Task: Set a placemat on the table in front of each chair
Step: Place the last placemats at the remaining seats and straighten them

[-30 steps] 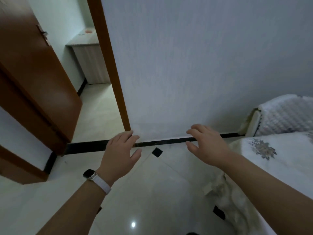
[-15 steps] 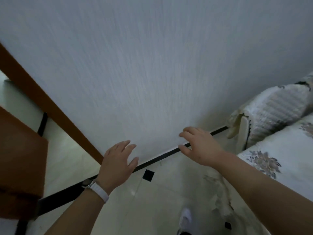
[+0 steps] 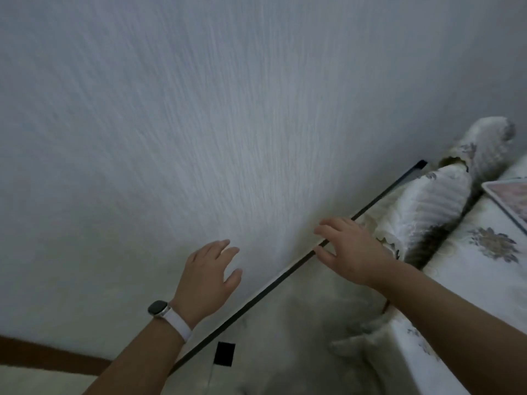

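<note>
While the head camera looks mostly at a pale wall [image 3: 228, 124], both hands are free and hold nothing. Left of the table [image 3: 470, 280], the left hand [image 3: 208, 275] hangs in the air with its fingers loosely spread and a watch [image 3: 158, 308] on the wrist. The right hand [image 3: 350, 252] is nearer to the table, just before its left edge, also open, with the fingers a little apart and slightly bent. A placemat [image 3: 510, 198] lies flat on the table at its far right part, beside a chair [image 3: 439, 206] with a white quilted cover that stands at the far side of the table. A dark baseboard [image 3: 285, 275] runs along the floor [image 3: 299, 337] from below the hands toward the chair.

I judge the placemat to be thin and light, perhaps a little stiff, because its edge looks straight and it lies flat. It may slide easily on the flowered tablecloth. A good hold is probably at one edge or corner, with the thumb on top and the fingers under it.

Much stays unclear. Only a corner of the placemat is visible, because the picture cuts it off at the right, so its pattern and material are hard to tell. Motion blur softens the chair and the wall. Other chairs and other placemats, if any, are out of view.
</note>
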The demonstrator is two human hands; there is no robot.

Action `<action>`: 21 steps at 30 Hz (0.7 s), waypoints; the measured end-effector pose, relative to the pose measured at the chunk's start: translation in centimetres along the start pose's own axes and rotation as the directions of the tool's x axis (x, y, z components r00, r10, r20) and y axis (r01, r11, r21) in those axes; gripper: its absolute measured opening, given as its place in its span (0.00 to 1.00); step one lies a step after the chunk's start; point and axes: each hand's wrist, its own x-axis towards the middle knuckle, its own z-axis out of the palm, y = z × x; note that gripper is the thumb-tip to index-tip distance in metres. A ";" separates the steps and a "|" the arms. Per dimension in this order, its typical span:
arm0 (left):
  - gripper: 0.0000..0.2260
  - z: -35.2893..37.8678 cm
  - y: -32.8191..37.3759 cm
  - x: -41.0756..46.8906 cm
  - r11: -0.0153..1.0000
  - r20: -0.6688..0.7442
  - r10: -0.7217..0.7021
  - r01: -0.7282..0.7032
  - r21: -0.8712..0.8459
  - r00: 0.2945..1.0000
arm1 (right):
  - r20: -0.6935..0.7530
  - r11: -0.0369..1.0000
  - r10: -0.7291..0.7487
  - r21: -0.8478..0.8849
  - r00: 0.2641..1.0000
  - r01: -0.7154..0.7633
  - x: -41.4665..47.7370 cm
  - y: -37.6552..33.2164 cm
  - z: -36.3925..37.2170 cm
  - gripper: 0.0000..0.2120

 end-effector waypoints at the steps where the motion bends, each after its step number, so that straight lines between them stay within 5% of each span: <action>1: 0.23 0.4 -0.3 1.7 1.000 0.001 0.025 -0.025 -0.009 1.000 | -0.009 0.999 0.039 -0.003 0.999 -0.039 0.7 0.6 0.1 0.22; 11: 0.22 4.0 -2.3 19.3 0.920 0.022 0.361 -0.353 -0.171 0.932 | -0.107 0.932 0.363 0.028 0.926 -0.362 10.0 2.8 0.2 0.22; 21: 0.21 4.9 4.1 34.0 0.700 -0.046 0.689 -0.681 -0.213 0.723 | -0.199 0.751 0.645 -0.011 0.738 -0.660 11.4 6.1 -2.5 0.19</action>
